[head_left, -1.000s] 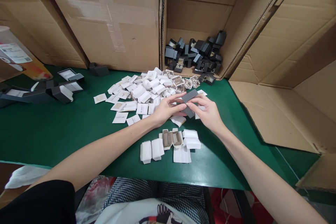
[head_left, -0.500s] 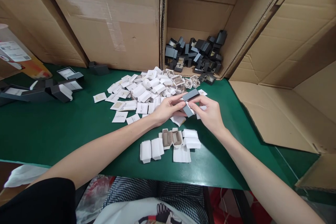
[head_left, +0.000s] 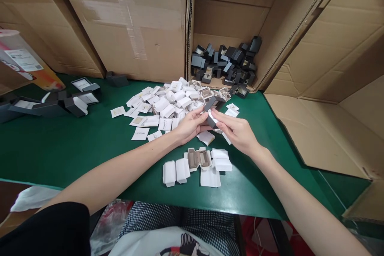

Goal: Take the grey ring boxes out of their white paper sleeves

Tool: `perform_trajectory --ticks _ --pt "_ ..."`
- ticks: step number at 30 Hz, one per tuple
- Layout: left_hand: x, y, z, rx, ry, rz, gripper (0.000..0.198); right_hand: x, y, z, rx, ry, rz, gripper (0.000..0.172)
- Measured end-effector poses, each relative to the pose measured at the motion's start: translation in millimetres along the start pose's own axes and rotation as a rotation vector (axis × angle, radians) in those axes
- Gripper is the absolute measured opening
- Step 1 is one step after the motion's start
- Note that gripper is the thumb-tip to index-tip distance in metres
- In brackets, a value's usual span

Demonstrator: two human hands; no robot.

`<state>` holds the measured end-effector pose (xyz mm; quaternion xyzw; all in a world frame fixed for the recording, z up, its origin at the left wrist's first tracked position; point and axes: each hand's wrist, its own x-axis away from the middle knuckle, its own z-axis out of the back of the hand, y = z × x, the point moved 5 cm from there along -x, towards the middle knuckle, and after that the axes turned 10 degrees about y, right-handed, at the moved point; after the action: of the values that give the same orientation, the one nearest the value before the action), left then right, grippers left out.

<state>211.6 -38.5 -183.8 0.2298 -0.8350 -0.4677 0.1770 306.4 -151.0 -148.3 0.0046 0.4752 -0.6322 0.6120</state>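
Note:
My left hand (head_left: 192,127) grips a small dark grey jewellery box (head_left: 211,103) with its lid raised. At the box's near half sits a white folded insert (head_left: 213,119), partly covered by fingers. My right hand (head_left: 235,131) has its fingers together on this insert and the box edge; how deep the insert sits is hidden. Behind and left of the hands spreads a heap of white inserts and printed cards (head_left: 168,102). Closer to me lie several folded white inserts (head_left: 177,171) and an opened one with brown inner faces (head_left: 199,158).
Inside an upturned carton (head_left: 231,16) are piled several dark boxes (head_left: 231,62). More opened dark boxes (head_left: 49,104) lie at left beside a tall printed cup (head_left: 30,60). Cardboard flaps (head_left: 309,128) border the green table (head_left: 126,164) on the right.
My right hand has turned its fingers over the white insert and moved slightly left. The box has tilted in my left hand. The whole view has shifted slightly.

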Motion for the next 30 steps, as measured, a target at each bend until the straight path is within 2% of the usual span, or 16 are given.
perform_trajectory --ticks 5,9,11,15,17,19,21,23,26,30 --pt "0 -1 0.3 0.008 0.006 0.003 0.025 0 1 -4 -0.05 -0.032 -0.033 0.04" --pt "3 -4 -3.8 0.03 0.061 0.135 0.043 -3 -8 -4 -0.17 -0.048 -0.09 0.023" --pt "5 -4 -2.6 0.033 0.116 0.188 0.047 -5 -6 2 -0.297 0.028 -0.222 0.016" --pt "3 1 2.7 0.054 0.124 0.18 0.045 -1 24 14 -0.56 0.324 -0.636 0.035" --pt "2 3 4.9 0.06 0.103 0.163 0.042 3 42 12 -0.677 0.374 -0.811 0.04" --pt "2 2 6.3 0.045 0.101 0.157 0.037 6 56 6 -0.773 0.354 -0.928 0.039" --pt "2 2 6.9 0.02 0.117 0.16 0.033 6 62 1 -0.841 0.307 -0.958 0.03" --pt "4 1 6.6 0.004 0.127 0.17 0.03 5 62 -2 -0.883 0.264 -0.925 0.018" --pt "5 1 5.1 -0.003 0.11 0.187 0.028 4 61 -4 -0.912 0.268 -0.887 0.02" --pt "5 1 4.3 -0.008 0.097 0.183 0.026 6 63 -5 -0.921 0.364 -0.91 0.024"
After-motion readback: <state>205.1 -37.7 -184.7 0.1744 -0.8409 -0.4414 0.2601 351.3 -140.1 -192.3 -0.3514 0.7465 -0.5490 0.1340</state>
